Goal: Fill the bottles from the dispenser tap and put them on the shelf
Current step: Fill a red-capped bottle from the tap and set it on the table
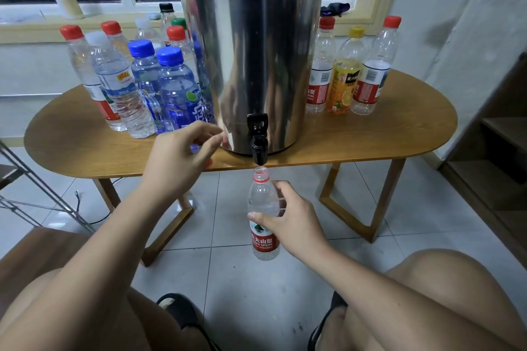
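Note:
A steel dispenser (256, 45) stands on the oval wooden table (370, 137), its black tap (258, 139) hanging over the front edge. My right hand (293, 222) grips a clear, uncapped bottle (263, 245) with a red label, upright, its mouth just below the spout. No water is visible in it. My left hand (182, 157) hovers left of the tap, apart from it, thumb and forefinger reaching toward it. A bit of a red cap (209, 163) shows under its curled lower fingers.
Several capped bottles holding water (137, 85) crowd the table left of the dispenser. Three capped bottles, one with an orange label (345, 80), stand on the right. A metal rack (42, 194) is at left, wooden shelving (496, 151) at right. My knees fill the bottom.

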Demonstrator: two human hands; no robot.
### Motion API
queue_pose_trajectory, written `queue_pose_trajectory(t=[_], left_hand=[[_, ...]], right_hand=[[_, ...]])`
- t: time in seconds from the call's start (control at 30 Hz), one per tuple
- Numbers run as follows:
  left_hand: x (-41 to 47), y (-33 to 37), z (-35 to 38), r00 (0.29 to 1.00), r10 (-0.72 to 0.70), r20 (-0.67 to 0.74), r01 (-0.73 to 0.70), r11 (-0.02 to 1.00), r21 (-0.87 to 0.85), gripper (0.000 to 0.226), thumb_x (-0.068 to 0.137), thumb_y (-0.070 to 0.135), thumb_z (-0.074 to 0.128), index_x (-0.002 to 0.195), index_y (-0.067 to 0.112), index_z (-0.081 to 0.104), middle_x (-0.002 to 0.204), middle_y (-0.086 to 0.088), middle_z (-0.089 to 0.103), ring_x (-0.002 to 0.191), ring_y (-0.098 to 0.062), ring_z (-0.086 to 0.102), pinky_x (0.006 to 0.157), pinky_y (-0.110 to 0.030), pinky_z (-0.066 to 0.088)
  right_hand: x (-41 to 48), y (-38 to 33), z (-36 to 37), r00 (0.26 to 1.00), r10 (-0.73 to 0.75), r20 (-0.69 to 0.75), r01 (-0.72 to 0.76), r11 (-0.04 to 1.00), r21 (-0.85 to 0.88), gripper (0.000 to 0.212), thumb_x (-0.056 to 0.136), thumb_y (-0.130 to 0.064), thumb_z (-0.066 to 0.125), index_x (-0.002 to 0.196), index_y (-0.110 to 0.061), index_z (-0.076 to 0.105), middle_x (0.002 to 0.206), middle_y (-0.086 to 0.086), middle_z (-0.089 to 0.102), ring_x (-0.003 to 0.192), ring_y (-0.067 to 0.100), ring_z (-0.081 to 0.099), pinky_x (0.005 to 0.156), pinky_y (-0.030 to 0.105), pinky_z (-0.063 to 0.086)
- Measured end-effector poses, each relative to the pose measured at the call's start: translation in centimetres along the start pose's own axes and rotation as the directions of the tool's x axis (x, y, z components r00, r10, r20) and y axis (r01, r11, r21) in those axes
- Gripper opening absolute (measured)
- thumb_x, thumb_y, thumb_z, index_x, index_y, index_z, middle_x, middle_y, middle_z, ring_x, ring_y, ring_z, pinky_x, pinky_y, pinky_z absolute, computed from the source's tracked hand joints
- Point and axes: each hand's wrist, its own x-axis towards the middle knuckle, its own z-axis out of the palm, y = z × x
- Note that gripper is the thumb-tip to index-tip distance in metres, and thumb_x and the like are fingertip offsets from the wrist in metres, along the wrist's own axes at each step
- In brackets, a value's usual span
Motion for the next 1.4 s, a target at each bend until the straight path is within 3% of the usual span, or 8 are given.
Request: queue_pose_trajectory(t=[0.17, 0.4, 0.5, 0.6, 0.77, 1.07, 1.23, 1.4], left_hand=[[-0.6, -4.2, 0.7, 0.997, -0.037, 0.065, 0.021, 0.974, 0.226, 0.029, 0.098, 0.036, 0.077, 0.125, 0.025, 0.075, 0.112, 0.007, 0.075, 0.104, -0.014, 0.069, 0.087, -0.042, 0.06], [-1.2, -6.0, 2.2, 0.998, 0.029, 0.048, -0.043, 0.943, 0.33, 0.025, 0.096, 0.026, 0.08, 0.121, 0.021, 0.077, 0.112, -0.001, 0.076, 0.105, -0.028, 0.065, 0.087, -0.043, 0.054], [-1.8, -5.4, 1.9, 0.998, 0.037, 0.046, -0.048, 0.963, 0.264, 0.022, 0.094, 0.024, 0.082, 0.116, 0.021, 0.079, 0.108, 0.002, 0.077, 0.1, -0.021, 0.067, 0.084, -0.038, 0.055], [-2.8, -3.4, 1.9, 0.997, -0.026, 0.076, 0.024, 0.999, 0.03, 0.02, 0.094, 0.027, 0.085, 0.113, 0.025, 0.081, 0.102, 0.013, 0.078, 0.085, -0.001, 0.07, 0.077, -0.023, 0.055], [-4.6, -0.8, 3.0, 0.981, 0.0, 0.193, 0.037, 0.982, -0.186, 0.023, 0.091, 0.04, 0.084, 0.112, 0.031, 0.082, 0.102, 0.017, 0.079, 0.101, -0.012, 0.073, 0.074, -0.018, 0.051], [-4.6, -0.5, 3.5, 0.991, 0.019, 0.13, 0.013, 0.971, -0.239, 0.023, 0.09, 0.048, 0.081, 0.109, 0.033, 0.081, 0.104, 0.014, 0.079, 0.102, -0.017, 0.073, 0.077, -0.036, 0.057], [-4.5, -0.2, 4.0, 0.986, 0.089, 0.14, -0.064, 0.982, -0.177, 0.029, 0.085, 0.045, 0.088, 0.11, 0.031, 0.083, 0.101, 0.014, 0.077, 0.098, -0.015, 0.072, 0.072, -0.017, 0.047], [-4.3, -0.1, 3.9, 0.974, 0.142, 0.178, -0.119, 0.984, -0.131, 0.03, 0.083, 0.052, 0.087, 0.104, 0.03, 0.083, 0.092, 0.014, 0.072, 0.089, -0.009, 0.07, 0.072, -0.014, 0.047]], right_hand=[[-0.3, -0.1, 0.2, 1.0, -0.014, 0.011, 0.014, 1.0, 0.001, 0.056, 0.08, -0.052, 0.091, 0.125, -0.043, 0.058, 0.114, -0.022, 0.072, 0.105, 0.001, 0.069, 0.092, 0.033, 0.063], [-0.9, -0.2, 0.2, 1.0, -0.019, 0.015, 0.019, 0.999, 0.028, 0.053, 0.08, -0.046, 0.093, 0.122, -0.041, 0.061, 0.111, -0.025, 0.074, 0.103, -0.007, 0.069, 0.091, 0.028, 0.062], [-1.2, -0.3, 0.2, 0.999, -0.028, 0.028, 0.027, 0.999, 0.027, 0.053, 0.08, -0.047, 0.093, 0.122, -0.042, 0.06, 0.111, -0.027, 0.073, 0.105, -0.009, 0.067, 0.091, 0.026, 0.061], [-1.3, -0.5, 0.1, 0.999, -0.034, 0.037, 0.033, 0.999, 0.03, 0.055, 0.08, -0.045, 0.093, 0.124, -0.043, 0.06, 0.111, -0.028, 0.073, 0.105, -0.011, 0.066, 0.089, 0.022, 0.059], [-1.4, -0.6, 0.3, 0.997, -0.039, 0.07, 0.039, 0.999, 0.007, 0.062, 0.078, -0.051, 0.092, 0.128, -0.049, 0.055, 0.115, -0.027, 0.07, 0.105, -0.006, 0.067, 0.089, 0.024, 0.059], [-1.5, -0.7, 0.4, 0.997, -0.036, 0.069, 0.036, 0.999, 0.003, 0.061, 0.077, -0.052, 0.092, 0.126, -0.051, 0.054, 0.112, -0.029, 0.068, 0.103, -0.007, 0.066, 0.087, 0.023, 0.059], [-2.0, -1.0, 0.6, 0.995, -0.051, 0.084, 0.055, 0.998, -0.042, 0.06, 0.078, -0.054, 0.092, 0.121, -0.055, 0.05, 0.107, -0.032, 0.065, 0.1, -0.018, 0.06, 0.074, 0.012, 0.049], [-2.4, -0.7, 1.0, 0.993, -0.059, 0.104, 0.063, 0.998, -0.029, 0.061, 0.077, -0.052, 0.093, 0.125, -0.048, 0.056, 0.112, -0.026, 0.07, 0.106, -0.011, 0.063, 0.086, 0.019, 0.056]])
